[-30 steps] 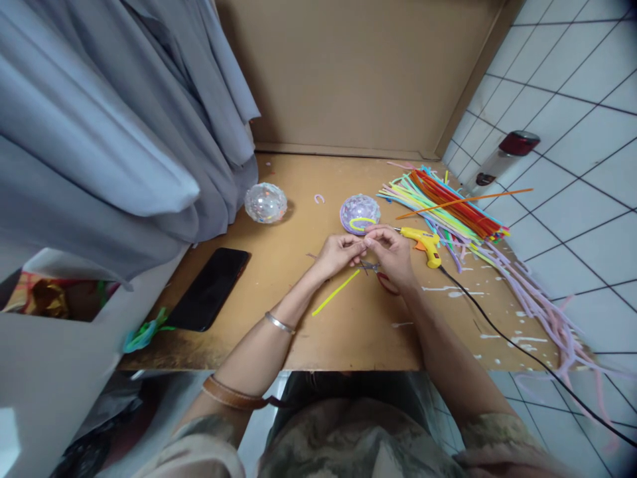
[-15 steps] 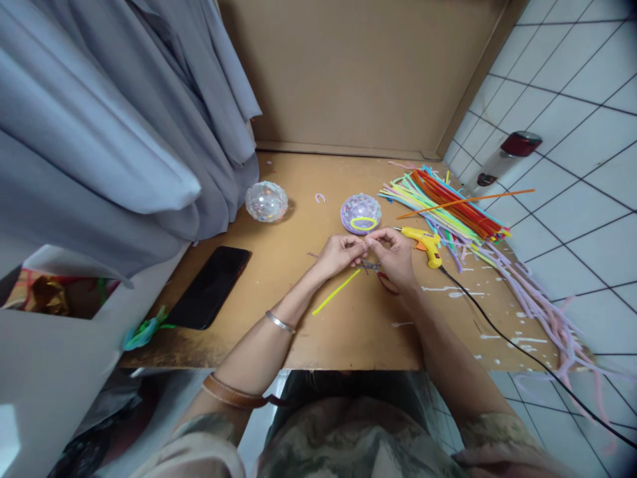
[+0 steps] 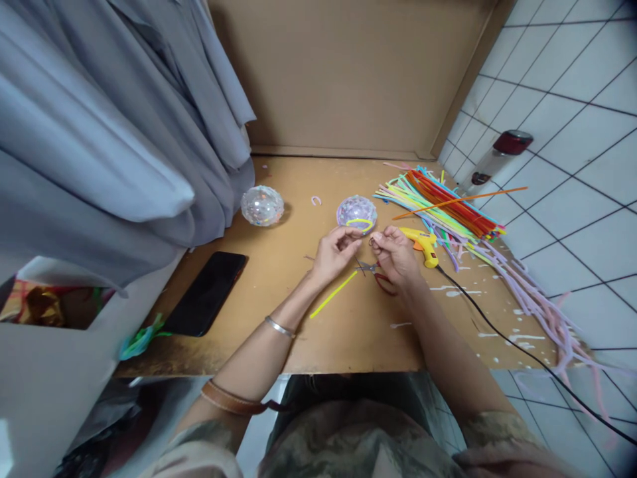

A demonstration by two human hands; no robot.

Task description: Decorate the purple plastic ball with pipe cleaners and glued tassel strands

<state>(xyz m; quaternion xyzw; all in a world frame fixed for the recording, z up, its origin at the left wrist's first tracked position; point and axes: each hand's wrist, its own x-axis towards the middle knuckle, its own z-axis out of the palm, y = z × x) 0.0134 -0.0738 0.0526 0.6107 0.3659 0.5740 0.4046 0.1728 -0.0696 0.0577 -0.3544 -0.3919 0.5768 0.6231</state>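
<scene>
The lilac-trimmed clear ball sits just beyond the hands; being round, it shows no long axis, and was presumably set there for easy reach. At its seven o'clock, the left hand has thumb and fingers apart; toward five, the right hand pinches thumb and fingertip, seemingly on a small curl, perhaps for fine control. At four, the yellow glue gun points its barrel toward nine. Red-handled scissors lie near six. The yellow strip runs from half past seven to half past one.
</scene>
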